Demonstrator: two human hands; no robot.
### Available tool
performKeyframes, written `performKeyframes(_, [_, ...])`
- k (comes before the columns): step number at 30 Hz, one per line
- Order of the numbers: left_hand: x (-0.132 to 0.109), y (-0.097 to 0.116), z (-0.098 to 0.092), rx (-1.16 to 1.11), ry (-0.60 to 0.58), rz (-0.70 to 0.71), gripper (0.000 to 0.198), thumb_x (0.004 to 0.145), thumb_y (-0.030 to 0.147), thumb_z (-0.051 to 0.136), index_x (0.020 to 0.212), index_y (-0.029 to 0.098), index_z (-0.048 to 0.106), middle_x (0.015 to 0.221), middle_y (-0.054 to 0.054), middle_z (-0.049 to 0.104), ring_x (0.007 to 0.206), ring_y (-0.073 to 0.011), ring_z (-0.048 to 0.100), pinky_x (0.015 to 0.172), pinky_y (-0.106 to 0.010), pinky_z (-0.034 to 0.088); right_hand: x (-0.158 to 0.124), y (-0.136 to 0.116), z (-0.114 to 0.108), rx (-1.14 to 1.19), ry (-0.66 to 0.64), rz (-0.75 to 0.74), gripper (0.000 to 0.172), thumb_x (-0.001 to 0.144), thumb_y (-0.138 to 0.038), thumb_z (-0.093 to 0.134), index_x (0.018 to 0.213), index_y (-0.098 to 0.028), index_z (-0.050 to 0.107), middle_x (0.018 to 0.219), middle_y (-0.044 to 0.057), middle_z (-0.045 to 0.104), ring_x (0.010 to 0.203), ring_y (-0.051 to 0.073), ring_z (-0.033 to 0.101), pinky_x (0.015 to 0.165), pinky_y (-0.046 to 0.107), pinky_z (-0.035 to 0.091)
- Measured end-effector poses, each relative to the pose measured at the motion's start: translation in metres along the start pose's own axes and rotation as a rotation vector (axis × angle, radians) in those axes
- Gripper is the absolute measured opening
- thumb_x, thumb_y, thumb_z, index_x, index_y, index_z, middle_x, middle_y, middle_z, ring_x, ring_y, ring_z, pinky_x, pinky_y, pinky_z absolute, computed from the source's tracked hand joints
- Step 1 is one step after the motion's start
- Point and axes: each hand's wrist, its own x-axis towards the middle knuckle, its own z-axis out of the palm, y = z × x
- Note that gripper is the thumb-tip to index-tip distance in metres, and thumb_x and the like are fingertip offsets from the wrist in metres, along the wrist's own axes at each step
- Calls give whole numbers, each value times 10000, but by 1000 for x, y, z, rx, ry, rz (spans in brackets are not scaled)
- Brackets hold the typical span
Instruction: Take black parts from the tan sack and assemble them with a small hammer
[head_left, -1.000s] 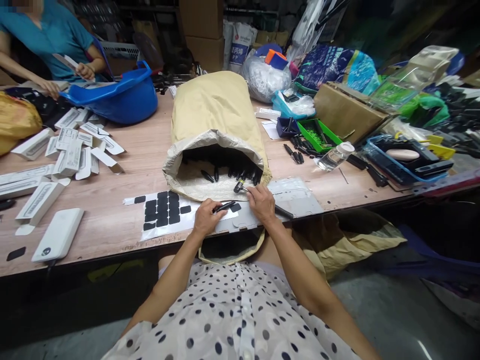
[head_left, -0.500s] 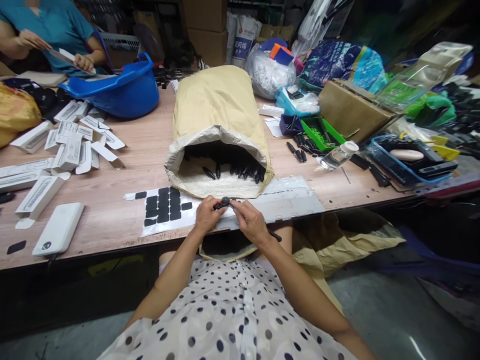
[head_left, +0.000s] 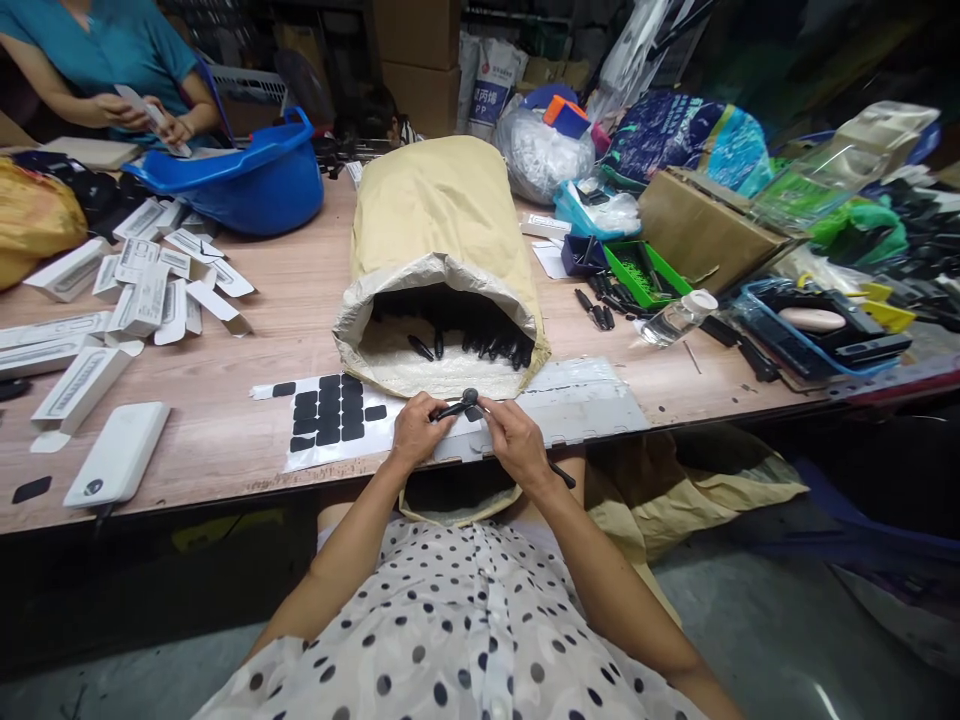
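Note:
My left hand is closed in a pinch on a slim black part with a round head, held just above the table's front edge. My right hand is closed, its fingertips at that round head, beside a small dark flat piece. From under the right hand, by the wrist, pokes the end of a black rod. To the left lies a white sheet bearing black rounded-square stickers. In front of both hands, a tan woven sack lies with its mouth open, black pointed parts inside.
Another open sack is at my lap. White boxes and a white power bank lie left, near a blue basin and a co-worker's hands. Right are a green tray, a clear bottle and a blue basket.
Both hands and the black part have shifted slightly right, and the small dark flat piece now shows beside the round head. The co-worker's hands have tilted a white box differently.

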Motion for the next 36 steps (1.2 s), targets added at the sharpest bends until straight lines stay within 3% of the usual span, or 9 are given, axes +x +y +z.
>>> performKeyframes(5, [0, 5, -1, 22, 7, -24, 87, 749, 197, 724, 836, 211, 727, 793, 6, 619, 726, -153, 571, 707, -279, 478, 24, 22, -1, -101, 80, 59, 359, 1001, -256, 439, 1251, -266, 696, 975, 54, 678, 884, 177, 637, 740, 253, 491])
performKeyframes(11, [-2, 5, 1, 65, 23, -9, 100, 727, 213, 733, 823, 223, 708, 813, 3, 625, 756, -168, 580, 710, -281, 488, 43, 49, 8, -284, 27, 24, 297, 959, -223, 508, 1141, -261, 740, 881, 69, 629, 856, 213, 553, 746, 297, 434])
performKeyframes(18, [-2, 2, -4, 74, -12, 23, 62, 793, 256, 705, 849, 228, 699, 833, -8, 629, 789, -178, 592, 722, -286, 495, 40, 51, 20, -329, 41, -7, 314, 970, -229, 476, 1170, -262, 716, 894, 80, 585, 876, 229, 492, 757, 313, 380])
performKeyframes(22, [-12, 9, -12, 40, -39, 131, 121, 877, 313, 641, 937, 221, 692, 872, -27, 647, 797, -182, 602, 737, -294, 504, 41, 48, 19, -347, 12, -2, 307, 975, -244, 491, 1195, -263, 704, 912, 85, 584, 907, 238, 490, 782, 320, 376])
performKeyframes(25, [-33, 23, -15, -12, -152, 248, 177, 930, 332, 569, 1006, 218, 682, 896, -32, 684, 775, -176, 620, 739, -296, 510, 42, 47, 18, -346, 14, 0, 314, 974, -243, 489, 1206, -262, 700, 919, 85, 587, 914, 240, 494, 789, 322, 380])
performKeyframes(28, [-58, 38, -11, -73, -387, 310, 174, 925, 310, 554, 1007, 234, 687, 873, -18, 720, 744, -176, 647, 708, -286, 508, 42, 46, 19, -336, 19, 4, 314, 973, -235, 482, 1193, -259, 704, 921, 86, 590, 913, 240, 497, 787, 321, 381])
performKeyframes(30, [-71, 43, -4, -81, -506, 261, 146, 895, 286, 573, 958, 237, 696, 829, -9, 727, 731, -187, 664, 687, -287, 502, 41, 45, 19, -334, 19, 10, 311, 972, -231, 483, 1186, -259, 706, 919, 85, 590, 908, 237, 496, 784, 317, 378])
performKeyframes(33, [-77, 36, 12, 6, -615, -18, 141, 874, 263, 573, 925, 230, 700, 785, -7, 724, 756, -216, 690, 702, -306, 510, 42, 45, 21, -342, 28, 10, 301, 970, -232, 492, 1178, -260, 708, 915, 81, 593, 899, 232, 496, 775, 312, 375])
performKeyframes(36, [-73, 19, 23, 114, -674, -255, 196, 889, 245, 527, 958, 196, 705, 887, -65, 749, 900, -274, 714, 805, -365, 538, 43, 45, 22, -351, 43, -4, 290, 966, -234, 505, 1168, -258, 711, 915, 78, 599, 897, 230, 500, 761, 308, 373])
